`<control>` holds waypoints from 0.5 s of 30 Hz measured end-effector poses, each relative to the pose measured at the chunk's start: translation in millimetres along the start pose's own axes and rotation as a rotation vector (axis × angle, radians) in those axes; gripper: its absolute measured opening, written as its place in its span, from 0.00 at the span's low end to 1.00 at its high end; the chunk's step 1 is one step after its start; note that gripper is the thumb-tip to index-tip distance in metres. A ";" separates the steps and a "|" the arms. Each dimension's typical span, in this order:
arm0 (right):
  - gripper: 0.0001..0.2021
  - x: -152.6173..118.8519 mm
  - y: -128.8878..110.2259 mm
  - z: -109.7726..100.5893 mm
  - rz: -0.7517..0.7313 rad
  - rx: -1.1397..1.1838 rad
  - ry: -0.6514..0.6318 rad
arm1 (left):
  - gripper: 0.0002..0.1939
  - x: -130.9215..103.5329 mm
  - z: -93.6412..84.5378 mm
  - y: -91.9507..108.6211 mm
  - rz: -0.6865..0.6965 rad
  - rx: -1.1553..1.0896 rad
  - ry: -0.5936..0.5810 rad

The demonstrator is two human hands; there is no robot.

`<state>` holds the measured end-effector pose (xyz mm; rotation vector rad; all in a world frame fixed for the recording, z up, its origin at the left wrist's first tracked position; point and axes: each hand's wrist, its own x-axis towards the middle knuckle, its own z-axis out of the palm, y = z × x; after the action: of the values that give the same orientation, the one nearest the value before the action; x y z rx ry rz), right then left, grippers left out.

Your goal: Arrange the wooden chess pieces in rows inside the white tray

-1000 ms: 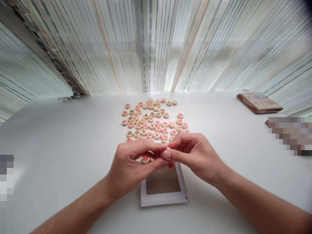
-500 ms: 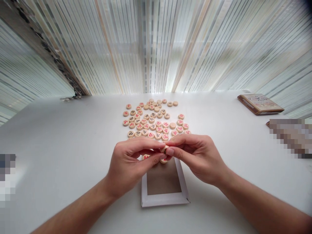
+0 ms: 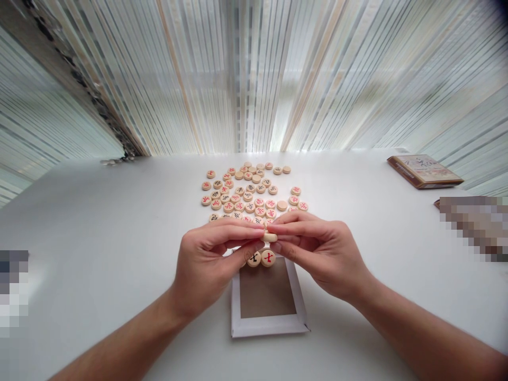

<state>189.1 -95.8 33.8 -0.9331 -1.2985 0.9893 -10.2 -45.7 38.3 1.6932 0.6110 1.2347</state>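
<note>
A pale round wooden piece (image 3: pixel 270 237) is pinched between the fingertips of both hands, above the far end of an open box tray. My left hand (image 3: pixel 214 251) grips it from the left, and my right hand (image 3: pixel 317 241) from the right. Below the fingers, a piece with a black character (image 3: pixel 254 258) and one with a red character (image 3: pixel 268 258) lie side by side in the white-rimmed tray (image 3: pixel 271 325). Many similar pieces (image 3: pixel 239 207) lie spread on the white table beyond; my hands hide the nearest ones.
A flat box with a printed lid (image 3: pixel 426 169) lies at the table's far right. Nearer is a pixelated brown item (image 3: pixel 472 225). At the left edge is another pixelated patch (image 3: pixel 11 286). A strip curtain (image 3: pixel 257 79) hangs behind the table.
The held piece has been turned between the fingertips, now lying flatter. My hands have shifted slightly, showing more of the two pieces in the tray.
</note>
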 end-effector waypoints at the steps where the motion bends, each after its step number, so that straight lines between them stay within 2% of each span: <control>1: 0.13 0.1 -0.2 0.0 0.000 -0.003 0.002 | 0.15 0.3 0.2 0.2 -0.001 -0.001 0.001; 7: 0.11 -0.3 0.2 0.5 0.021 0.010 0.006 | 0.14 -0.5 0.4 -0.8 -0.016 -0.002 0.014; 11: 0.12 -1.3 0.0 1.8 0.159 0.110 0.042 | 0.13 -1.3 0.1 -1.9 -0.053 -0.007 0.032; 15: 0.13 -1.0 1.1 1.4 0.246 0.204 0.001 | 0.11 -0.4 -0.1 -0.9 -0.107 -0.039 0.035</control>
<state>187.6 -96.4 32.4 -0.9487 -1.0743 1.2859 -10.3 -45.5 37.4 1.5891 0.6859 1.1949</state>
